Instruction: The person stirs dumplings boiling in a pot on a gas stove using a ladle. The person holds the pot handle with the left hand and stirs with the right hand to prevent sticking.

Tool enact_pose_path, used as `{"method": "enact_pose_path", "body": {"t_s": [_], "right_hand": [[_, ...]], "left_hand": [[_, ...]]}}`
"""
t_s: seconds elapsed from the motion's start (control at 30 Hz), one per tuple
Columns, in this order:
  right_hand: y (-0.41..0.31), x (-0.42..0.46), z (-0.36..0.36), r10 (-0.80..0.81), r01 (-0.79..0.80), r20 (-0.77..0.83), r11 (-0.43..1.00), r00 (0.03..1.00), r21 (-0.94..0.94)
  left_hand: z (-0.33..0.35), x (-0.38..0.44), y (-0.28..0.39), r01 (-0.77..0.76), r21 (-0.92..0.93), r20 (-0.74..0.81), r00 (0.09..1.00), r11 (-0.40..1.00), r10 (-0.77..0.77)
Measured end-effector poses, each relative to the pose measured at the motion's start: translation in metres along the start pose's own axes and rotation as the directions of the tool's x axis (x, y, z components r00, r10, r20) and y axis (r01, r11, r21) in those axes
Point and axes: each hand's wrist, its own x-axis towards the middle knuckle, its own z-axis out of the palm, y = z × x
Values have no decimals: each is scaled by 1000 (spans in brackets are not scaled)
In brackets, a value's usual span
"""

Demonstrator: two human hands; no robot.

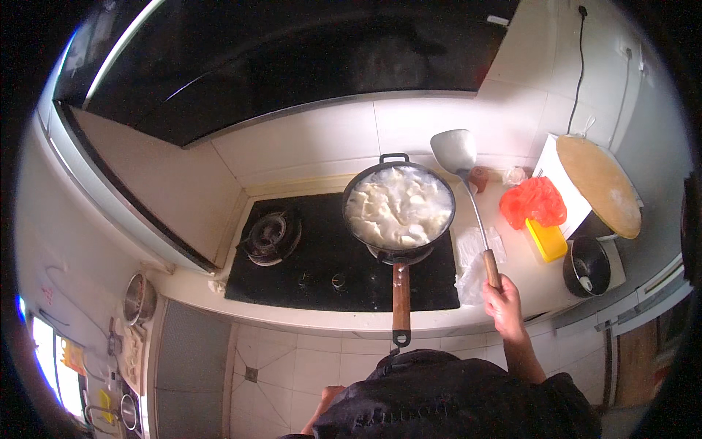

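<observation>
My right hand (503,307) grips the wooden handle of a metal wok spatula (455,151), whose blade is raised to the right of the pan and clear of it. A dark pan (400,257) with a long wooden handle (401,302) sits on the right burner of a black gas hob (323,274). Inside the pan, many dumplings (397,206) lie in whitish, foamy liquid. My left hand is out of view; only part of the left forearm shows at the bottom, beside my dark shirt.
Right of the hob lie clear plastic bags (480,247), a red plastic bag (532,202), a yellow container (547,240) and a black pot (587,267). A round wooden board (598,186) leans behind them. The left burner (271,236) holds nothing. A dark range hood (329,60) hangs above.
</observation>
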Motion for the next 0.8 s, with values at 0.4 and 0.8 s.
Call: {"method": "enact_pose_path", "body": {"t_s": [0.4,0.8], "right_hand": [[-1,6,12,128,-124,69,990,989,-63],[-13,4,38,372,-349,270,928,888,-131]], "left_hand": [[24,-2,-32,118,-568,-272,907,814,-321],[-46,-70,19,190,-904,-19,877,383,-481]]}}
